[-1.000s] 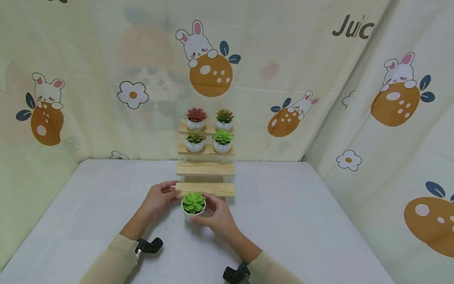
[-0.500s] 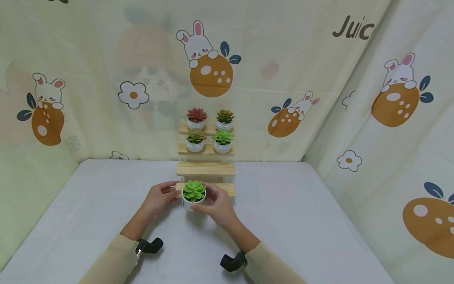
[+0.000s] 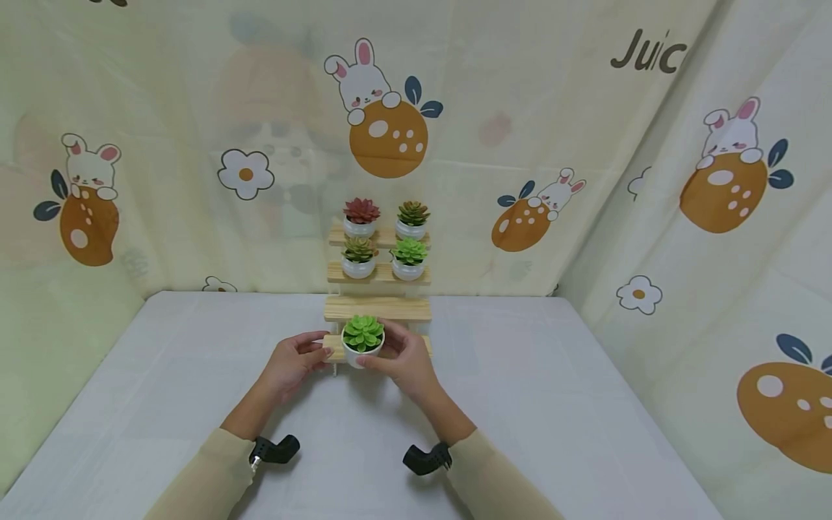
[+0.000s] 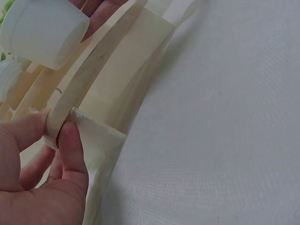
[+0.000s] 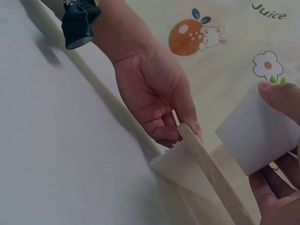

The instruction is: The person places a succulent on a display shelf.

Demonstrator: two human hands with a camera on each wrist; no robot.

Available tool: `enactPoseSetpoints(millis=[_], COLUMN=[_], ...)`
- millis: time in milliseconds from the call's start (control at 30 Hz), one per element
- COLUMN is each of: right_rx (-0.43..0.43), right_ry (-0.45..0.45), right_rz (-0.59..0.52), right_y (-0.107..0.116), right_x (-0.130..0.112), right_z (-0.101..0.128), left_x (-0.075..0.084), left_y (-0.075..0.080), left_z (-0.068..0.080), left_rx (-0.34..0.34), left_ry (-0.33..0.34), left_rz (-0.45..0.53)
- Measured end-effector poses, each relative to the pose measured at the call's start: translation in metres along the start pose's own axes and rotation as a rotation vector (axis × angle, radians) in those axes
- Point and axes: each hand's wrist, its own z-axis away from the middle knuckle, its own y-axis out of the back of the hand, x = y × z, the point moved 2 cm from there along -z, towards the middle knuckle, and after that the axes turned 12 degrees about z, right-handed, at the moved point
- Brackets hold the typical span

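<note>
My right hand (image 3: 411,365) grips a small white pot with a bright green succulent (image 3: 362,334), thumb on the near side and fingers at the right. The pot is upright over the lowest step of a tiered wooden plant stand (image 3: 377,309). In the right wrist view, a gap shows between the white pot (image 5: 255,133) and the board (image 5: 213,173). With thumb and fingers, my left hand (image 3: 291,370) pinches the left end of that lowest board, as the left wrist view shows on the board's edge (image 4: 86,70).
Two potted succulents, one red (image 3: 360,211) and one brownish green (image 3: 412,212), stand on the top step. Below them, an olive one (image 3: 359,250) and a green one (image 3: 409,251) share the second step. A patterned curtain (image 3: 455,217) hangs behind the white-covered table (image 3: 520,397).
My right hand has moved the potted succulent forward and slightly right, from in front of the stand to over its lowest board. The left hand has stayed at the board's end.
</note>
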Motion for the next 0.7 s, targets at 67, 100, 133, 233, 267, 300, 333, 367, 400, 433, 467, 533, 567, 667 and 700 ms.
enactPoseSetpoints(millis=[67, 100, 133, 233, 267, 300, 333, 367, 400, 433, 467, 533, 567, 667, 700], right_rx=[0.008, 0.012, 0.017, 0.028, 0.032, 0.035, 0.039, 0.041, 0.043, 0.044, 0.048, 0.052, 0.053, 0.065, 0.068], right_ry=[-0.007, -0.011, -0.01, -0.005, -0.004, -0.002, 0.002, 0.009, 0.017, 0.025, 0.027, 0.037, 0.037, 0.03, 0.027], right_rz=[-0.004, -0.007, -0.009, -0.014, -0.014, -0.013, -0.011, -0.01, -0.01, -0.01, -0.014, -0.013, -0.012, -0.004, 0.0], right_y=[0.001, 0.001, 0.001, 0.001, 0.002, 0.002, 0.002, 0.003, 0.003, 0.003, 0.003, 0.004, 0.004, 0.004, 0.004], right_x=[0.0, 0.0, -0.001, -0.003, -0.004, -0.006, -0.007, -0.009, -0.011, -0.012, -0.014, -0.017, -0.018, -0.021, -0.022], right_z=[-0.003, -0.004, -0.005, -0.01, -0.012, -0.014, -0.016, -0.017, -0.019, -0.021, -0.023, -0.026, -0.028, -0.033, -0.034], left_x=[0.001, 0.001, 0.001, 0.002, 0.002, 0.002, 0.002, 0.002, 0.001, 0.001, 0.0, 0.0, -0.001, -0.001, -0.001], left_y=[0.0, 0.0, -0.001, -0.001, -0.001, 0.0, 0.0, 0.0, 0.0, 0.0, 0.0, 0.0, 0.001, 0.0, 0.001], left_z=[0.001, 0.001, 0.001, 0.001, 0.001, 0.001, 0.0, 0.0, 0.0, 0.0, -0.001, -0.001, -0.001, -0.001, -0.001], left_rx=[-0.002, -0.006, -0.006, -0.005, -0.006, -0.007, -0.006, -0.006, -0.006, -0.006, -0.007, 0.0, 0.004, 0.007, 0.01], left_ry=[0.001, -0.002, -0.002, -0.002, -0.002, -0.002, -0.001, -0.001, 0.0, 0.002, 0.003, 0.01, 0.014, 0.014, 0.013], left_rz=[0.002, 0.002, 0.003, 0.007, 0.007, 0.007, 0.007, 0.009, 0.009, 0.006, 0.002, -0.003, -0.005, -0.012, -0.012])
